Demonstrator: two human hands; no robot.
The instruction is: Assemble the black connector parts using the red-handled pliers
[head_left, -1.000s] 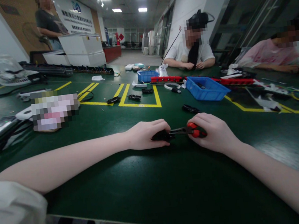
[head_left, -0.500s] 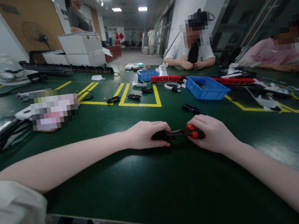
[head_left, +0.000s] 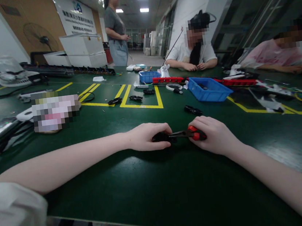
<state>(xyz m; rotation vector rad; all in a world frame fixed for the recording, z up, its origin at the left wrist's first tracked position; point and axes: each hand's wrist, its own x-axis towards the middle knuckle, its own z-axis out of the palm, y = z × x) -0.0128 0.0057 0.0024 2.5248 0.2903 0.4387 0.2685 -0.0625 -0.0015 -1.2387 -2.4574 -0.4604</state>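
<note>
My left hand (head_left: 150, 136) is closed around a small black part (head_left: 161, 137), most of it covered by the fingers. My right hand (head_left: 211, 133) grips red-handled needle-nose pliers (head_left: 194, 132). Their slim jaws point left and meet the right end of the black part; whether they clamp it I cannot tell. Just beyond my hands lies another black piece (head_left: 193, 109) on the green table (head_left: 161, 196). Farther off, several similar black pieces (head_left: 136, 98) lie in and beside a yellow-taped outline.
A blue bin (head_left: 209, 90) stands beyond my right hand, with a smaller blue bin (head_left: 149, 77) farther back. Red strips (head_left: 169, 79) lie between them. To the left are a phone-like object (head_left: 54, 112) and dark cables. Two people sit across the table; another person (head_left: 115, 29) stands behind.
The standing person in the background has moved right, uncovering a wall sign. My hands, the pliers and the black part have hardly moved.
</note>
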